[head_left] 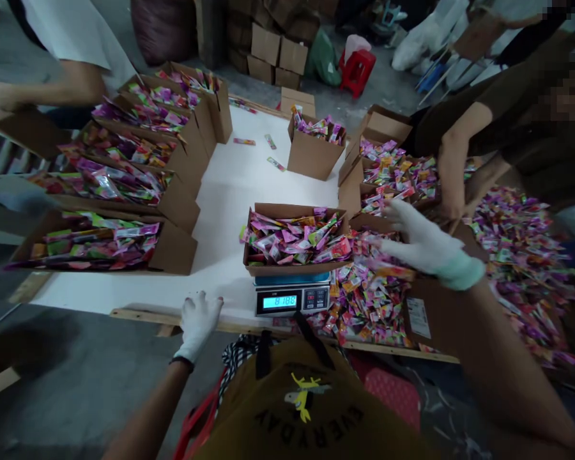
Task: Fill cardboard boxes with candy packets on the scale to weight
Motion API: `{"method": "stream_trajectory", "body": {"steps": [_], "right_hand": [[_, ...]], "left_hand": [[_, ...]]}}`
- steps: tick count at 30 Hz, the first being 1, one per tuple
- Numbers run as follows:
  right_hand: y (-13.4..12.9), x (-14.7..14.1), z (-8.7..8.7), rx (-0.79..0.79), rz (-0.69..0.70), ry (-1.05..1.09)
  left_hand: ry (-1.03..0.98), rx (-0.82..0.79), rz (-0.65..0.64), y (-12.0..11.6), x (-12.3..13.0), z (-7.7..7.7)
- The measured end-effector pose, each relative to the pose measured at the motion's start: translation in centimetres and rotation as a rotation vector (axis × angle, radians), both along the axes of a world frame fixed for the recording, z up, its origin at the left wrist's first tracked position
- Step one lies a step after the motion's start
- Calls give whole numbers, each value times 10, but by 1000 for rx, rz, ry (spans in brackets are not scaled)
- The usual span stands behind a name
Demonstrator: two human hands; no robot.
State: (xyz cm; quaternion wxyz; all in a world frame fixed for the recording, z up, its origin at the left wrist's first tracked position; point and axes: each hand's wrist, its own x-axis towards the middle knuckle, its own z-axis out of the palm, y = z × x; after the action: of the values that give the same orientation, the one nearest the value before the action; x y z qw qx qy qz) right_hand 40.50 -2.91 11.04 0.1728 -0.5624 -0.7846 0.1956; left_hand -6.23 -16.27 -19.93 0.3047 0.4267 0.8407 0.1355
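A cardboard box (pixel 297 270) full of small colourful packets sits on a digital scale (pixel 292 299) with a lit display. My left hand (pixel 199 324), in a white glove, rests at the table's front edge, left of the scale, its fingers apart and holding nothing. Over the loose packets (pixel 371 300) to the right of the scale is my right hand (pixel 419 243), also gloved, with fingers spread and somewhat blurred. No packet shows in its grasp.
Several filled boxes (pixel 175 252) line the left side of the white table (pixel 230 185). Another box (pixel 314 156) stands at the back. One person's arm (pixel 453 166) reaches among boxes at right; another person (pixel 84 70) is at upper left. A red stool (pixel 358 71) stands behind.
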Motion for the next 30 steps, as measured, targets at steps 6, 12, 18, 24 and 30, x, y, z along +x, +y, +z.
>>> {"method": "stream_trajectory", "body": {"steps": [6, 12, 18, 24, 30], "right_hand": [[42, -142, -55, -135, 255, -346], [63, -164, -80, -86, 291, -383], [64, -142, -45, 62, 158, 26], [36, -83, 16, 228, -111, 241], [-5, 19, 22, 127, -342, -58]], "left_hand": [[245, -278, -281, -28, -2, -48], [290, -311, -348, -32, -10, -66], [293, -325, -334, -31, -9, -61], [296, -321, -342, -29, -6, -56], [260, -340, -371, -27, -5, -49]]}}
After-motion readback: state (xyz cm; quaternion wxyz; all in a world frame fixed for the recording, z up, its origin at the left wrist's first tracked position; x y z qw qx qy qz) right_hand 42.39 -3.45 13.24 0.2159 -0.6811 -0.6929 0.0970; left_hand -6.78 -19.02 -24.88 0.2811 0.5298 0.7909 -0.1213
